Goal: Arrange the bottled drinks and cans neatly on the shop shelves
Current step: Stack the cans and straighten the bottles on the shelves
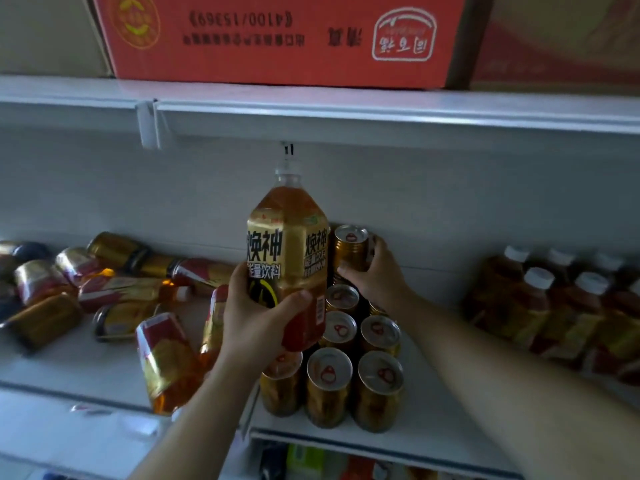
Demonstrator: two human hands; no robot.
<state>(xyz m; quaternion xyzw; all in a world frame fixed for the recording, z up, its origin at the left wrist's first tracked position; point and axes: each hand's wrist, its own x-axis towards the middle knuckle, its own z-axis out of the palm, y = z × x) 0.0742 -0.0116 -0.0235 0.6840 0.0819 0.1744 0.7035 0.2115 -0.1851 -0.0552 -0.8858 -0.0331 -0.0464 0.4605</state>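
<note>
**Both Hands Busy at the Drinks Shelf**

White shop shelves (450, 403) filled the view, with a red cardboard box (277, 36) sitting up on the top one. On the middle shelf, gold cans (329, 386) stood in tidy rows near the front. To the left, lots of bottles and cans (104, 282) lay on their sides in a messy heap. To the right, a group of bottles with white caps (540, 306) stood up straight.

The left hand (256, 320) was wrapped around the lower part of a big bottle (287, 251) of brown drink. The bottle was upright and held up in the air, in front of the can rows. The right hand (377, 271) reached to the back and held a gold can (350, 249) by its side. That can sat higher than the rows, and it looked like it was going on top of other cans, but I could not tell if it was resting there yet.

It looked like the sorting was only partly done, because the messy heap was still there. Next, the can would need to be set down flat so it would not tip. Then the big bottle would need a free, upright spot, maybe beside the standing bottles. The hand holding it would have to move with care so it did not knock the cans below.
</note>
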